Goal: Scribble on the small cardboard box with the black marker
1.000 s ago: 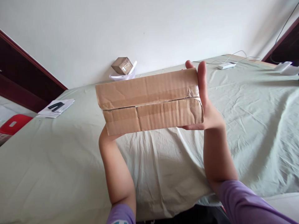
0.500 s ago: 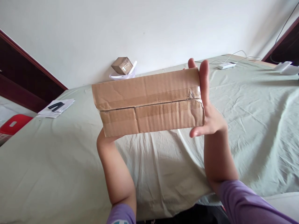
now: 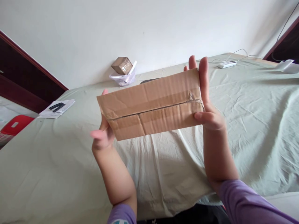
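Observation:
I hold a flattened brown cardboard box (image 3: pixel 151 104) up in front of me, above a bed with a pale green sheet (image 3: pixel 245 124). A taped seam runs along the length of the cardboard. My right hand (image 3: pixel 206 102) grips its right end, fingers up behind it and thumb on the front. My left hand (image 3: pixel 101 135) supports the lower left end from behind, with the thumb sticking out to the left and a fingertip showing above the top edge.
By the wall, a small brown box (image 3: pixel 121 65) sits on a clear plastic container (image 3: pixel 122 79). Papers with a black object (image 3: pixel 56 107) lie at the left edge. A white power strip (image 3: pixel 226 64) with cables lies far right. A red stool (image 3: pixel 14 124) stands left.
The cardboard has tilted, its left end dropping and its face turning flatter. My left hand has come out from behind the lower left corner, and the container behind is uncovered.

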{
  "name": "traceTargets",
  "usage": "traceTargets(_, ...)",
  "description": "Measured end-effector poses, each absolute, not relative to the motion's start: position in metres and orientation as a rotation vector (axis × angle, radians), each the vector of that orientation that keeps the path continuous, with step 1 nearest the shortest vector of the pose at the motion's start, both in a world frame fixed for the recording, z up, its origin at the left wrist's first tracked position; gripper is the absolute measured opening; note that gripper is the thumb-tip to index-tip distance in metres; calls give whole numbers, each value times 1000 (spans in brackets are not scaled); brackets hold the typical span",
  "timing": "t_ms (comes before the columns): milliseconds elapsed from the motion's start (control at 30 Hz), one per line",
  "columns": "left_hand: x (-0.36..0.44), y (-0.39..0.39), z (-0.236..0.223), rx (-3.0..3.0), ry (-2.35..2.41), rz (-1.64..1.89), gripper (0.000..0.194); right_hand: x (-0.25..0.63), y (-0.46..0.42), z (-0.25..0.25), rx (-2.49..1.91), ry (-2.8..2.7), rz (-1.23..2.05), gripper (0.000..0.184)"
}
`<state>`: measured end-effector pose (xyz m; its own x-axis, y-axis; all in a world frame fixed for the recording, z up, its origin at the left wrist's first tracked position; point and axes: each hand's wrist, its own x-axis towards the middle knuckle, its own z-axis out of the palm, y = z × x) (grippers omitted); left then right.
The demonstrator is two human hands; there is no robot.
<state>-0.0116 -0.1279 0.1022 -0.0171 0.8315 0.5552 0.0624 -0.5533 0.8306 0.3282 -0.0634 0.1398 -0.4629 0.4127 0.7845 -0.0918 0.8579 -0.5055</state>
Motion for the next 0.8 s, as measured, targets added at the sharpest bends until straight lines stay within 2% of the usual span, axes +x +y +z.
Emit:
traceTargets(100, -7, -128, 99, 1611, 954, 1639, 115, 326, -64, 139, -273, -1984, 534, 95)
traceTargets(267, -5, -128, 99, 1581, 952, 1677, 106, 323, -57, 132, -312, -1943, 474, 95)
traceTargets(467, -2, -128, 97, 1518, 917, 1807, 93, 320, -48, 127, -406, -1960, 458, 121)
traceTargets(633, -2, -127, 97, 1510, 908, 1812, 87, 320, -47, 127, -256, -2014, 356, 116)
traceTargets(800, 1, -127, 99, 1502, 903, 1814, 88, 322, -47, 127, -201, -2012, 391, 113)
